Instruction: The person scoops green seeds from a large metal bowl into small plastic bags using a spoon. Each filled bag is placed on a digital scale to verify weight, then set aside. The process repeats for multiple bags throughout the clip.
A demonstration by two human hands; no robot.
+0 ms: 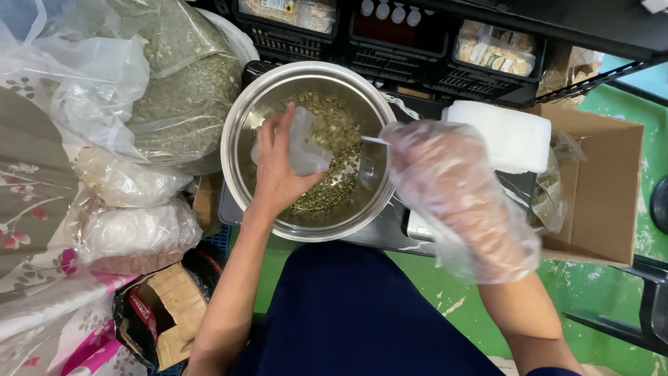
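Note:
A steel bowl (240,150) holding greenish seeds (337,132) sits in front of me. Inside the bowl, my left hand (278,170) grips a small clear plastic bag (306,143) held over the seeds. My right hand (445,181), covered by a loose clear plastic glove, hovers at the bowl's right rim and pinches a thin white handle (376,141), apparently a spoon, that reaches into the bowl. The handle's far end is hidden.
A big clear bag of green seeds (184,90) lies left of the bowl, with smaller filled bags (132,233) below it. A white block (508,136) and an open cardboard box (605,188) sit on the right. Black crates with packages (410,42) line the back.

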